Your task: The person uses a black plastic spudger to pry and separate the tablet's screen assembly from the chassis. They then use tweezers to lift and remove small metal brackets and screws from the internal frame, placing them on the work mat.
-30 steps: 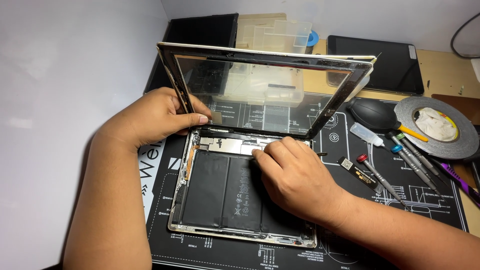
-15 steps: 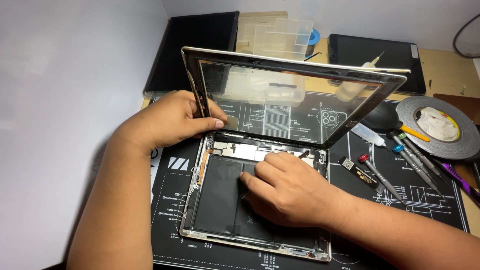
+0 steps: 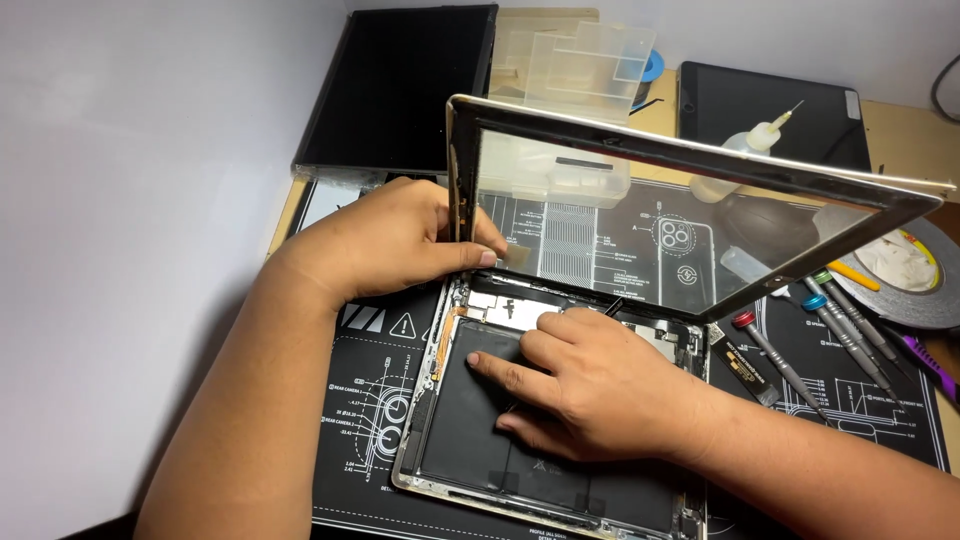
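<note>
A: What do the two hands do in this moment?

B: The left hand (image 3: 400, 240) grips the left edge of the glass front panel with its thin metal-coloured frame (image 3: 700, 160), thumb on the near face and fingers behind it. The panel stands tilted up, open like a book cover over the opened tablet body with the flat black battery (image 3: 470, 420). The right hand (image 3: 590, 385) lies flat inside the body, fingers half spread. The index finger points left on the battery, and the other fingertips are near the pale board strip (image 3: 510, 312) at the top edge. I cannot tell if it pinches something small there.

A: How should one do this well?

B: I think the panel must be kept steady at this angle, not pushed wider, because its lower edge meets the body just where the right fingers work, and a thin cable may join them there. The right hand should press only lightly on the battery, since it is soft.

A: And where is the tablet relative to the hands?

B: It lies on the black work mat with white printed drawings (image 3: 370, 420), directly under the right hand. The left hand is just above its upper left corner.

A: What is around?

B: To the right, a row of small screwdrivers with coloured caps (image 3: 830, 320) and a roll of grey tape (image 3: 920, 290). Behind, a dark flat screen panel (image 3: 400, 90), clear plastic boxes (image 3: 590, 60) and a small squeeze bottle with a thin nozzle (image 3: 755, 145).
</note>
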